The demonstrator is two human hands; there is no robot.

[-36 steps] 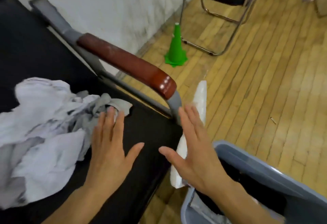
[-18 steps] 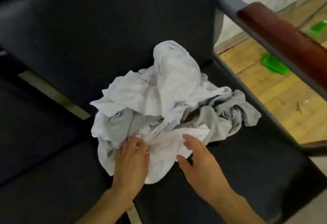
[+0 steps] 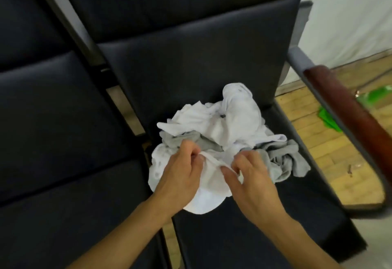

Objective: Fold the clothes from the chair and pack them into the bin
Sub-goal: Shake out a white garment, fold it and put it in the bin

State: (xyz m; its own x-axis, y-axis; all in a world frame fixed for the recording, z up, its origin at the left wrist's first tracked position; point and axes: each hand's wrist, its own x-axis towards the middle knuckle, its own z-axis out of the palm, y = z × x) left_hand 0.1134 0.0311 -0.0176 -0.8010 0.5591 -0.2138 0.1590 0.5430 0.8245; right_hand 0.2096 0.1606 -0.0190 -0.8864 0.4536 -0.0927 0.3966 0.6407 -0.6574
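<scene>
While both hands work the heap, the left hand (image 3: 180,175) pinches a soft white garment (image 3: 210,190) at its creased edge, and the right hand (image 3: 252,181) grips the same fabric. Crumpled white and grey clothes (image 3: 229,128) sit mid-frame on the padded black chair (image 3: 191,60) seat. Glossy wooden armrest (image 3: 347,107) at right; green cone (image 3: 331,118) on plank floor (image 3: 314,141).
</scene>
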